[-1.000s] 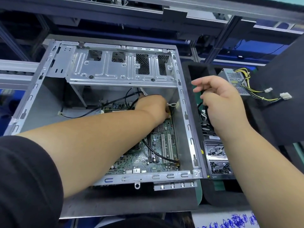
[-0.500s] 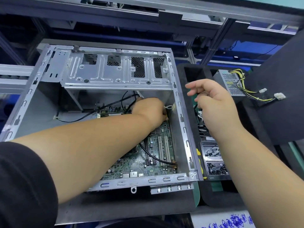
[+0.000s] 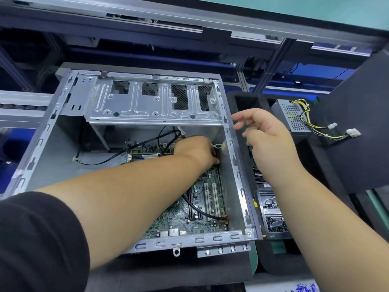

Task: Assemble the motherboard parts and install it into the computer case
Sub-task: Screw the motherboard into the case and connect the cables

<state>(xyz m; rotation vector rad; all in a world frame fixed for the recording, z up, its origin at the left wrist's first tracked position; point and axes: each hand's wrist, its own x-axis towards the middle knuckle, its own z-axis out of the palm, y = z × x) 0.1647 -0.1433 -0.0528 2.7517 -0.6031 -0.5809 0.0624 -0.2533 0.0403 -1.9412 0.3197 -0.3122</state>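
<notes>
Inside the open computer case [image 3: 237, 173], the green motherboard [image 3: 202, 203] lies flat on the case floor, reaching to the near rail and the right wall. The left hand [image 3: 196, 151] reaches deep into the far right corner of the case, above the board's far edge, next to a white cable tie [image 3: 216, 146] on the right wall; its fingers curl down out of sight, so whether they pinch anything cannot be told. Black cables [image 3: 147, 142] loop across the far part of the board, and another black cable [image 3: 200, 211] runs over the expansion slots toward the near right corner. The right hand [image 3: 267, 138] hovers just outside the case's right wall, above a black foam tray [image 3: 242, 102], with its fingers loosely bent and holding nothing. At the tray's far right corner stands a power supply [image 3: 292, 116] with yellow and black leads [image 3: 322, 129]. Near the tray's near end sits a box of small screws [image 3: 273, 224].
</notes>
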